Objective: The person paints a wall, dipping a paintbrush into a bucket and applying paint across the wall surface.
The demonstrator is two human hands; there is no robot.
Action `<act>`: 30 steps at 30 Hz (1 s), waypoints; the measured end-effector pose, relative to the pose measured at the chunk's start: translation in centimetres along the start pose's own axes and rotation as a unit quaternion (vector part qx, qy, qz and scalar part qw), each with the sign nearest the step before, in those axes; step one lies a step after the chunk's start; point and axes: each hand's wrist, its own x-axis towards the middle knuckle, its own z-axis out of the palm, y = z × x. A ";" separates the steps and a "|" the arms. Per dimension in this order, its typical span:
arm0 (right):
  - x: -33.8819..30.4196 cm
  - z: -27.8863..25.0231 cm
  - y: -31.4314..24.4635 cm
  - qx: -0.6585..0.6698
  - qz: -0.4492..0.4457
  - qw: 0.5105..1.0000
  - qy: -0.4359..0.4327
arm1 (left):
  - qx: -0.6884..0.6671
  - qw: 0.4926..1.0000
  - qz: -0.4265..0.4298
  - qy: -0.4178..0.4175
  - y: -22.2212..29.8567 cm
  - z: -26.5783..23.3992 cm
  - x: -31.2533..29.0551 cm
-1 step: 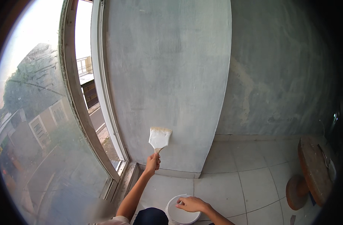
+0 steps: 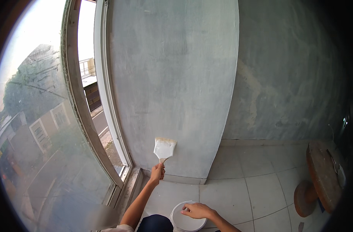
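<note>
A wide paintbrush (image 2: 164, 149) with a white-coated head and pale bristles is gripped by its handle in my left hand (image 2: 157, 173). Its bristles point up and lie at or very near the lower part of the grey-washed wall section (image 2: 172, 77). Whether they press on it I cannot tell for sure. Below, a white round bucket (image 2: 188, 225) stands on the floor. Over its opening hangs my right hand (image 2: 199, 211), fingers loosely bent and pointing left, with nothing seen in them. The bucket's contents look white.
A framed glass window (image 2: 41, 127) fills the left side, with a narrow gap showing the street outside. To the right, a darker recessed wall (image 2: 288, 77) meets the pale tiled floor (image 2: 226, 197). A round-topped wooden piece (image 2: 323, 174) lies tipped at far right.
My left hand and the paintbrush have moved slightly down along the wall. My right hand and the bucket look unmoved.
</note>
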 end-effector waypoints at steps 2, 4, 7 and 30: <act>0.5 0.0 0.5 0.004 -0.001 1.000 -0.001 | 0.014 0.999 -0.044 0.029 -4.9 -2.2 -0.2; 0.5 0.0 0.3 0.007 0.007 1.000 -0.009 | 0.033 0.991 -0.118 0.047 -8.1 -4.3 -0.6; 0.4 0.3 0.4 0.002 0.016 1.000 -0.022 | 0.031 0.966 -0.254 0.041 -9.5 -7.7 -1.0; 2.0 1.2 1.5 -0.017 -0.007 0.997 -0.077 | 0.097 0.993 -0.063 0.039 15.7 -9.0 -1.2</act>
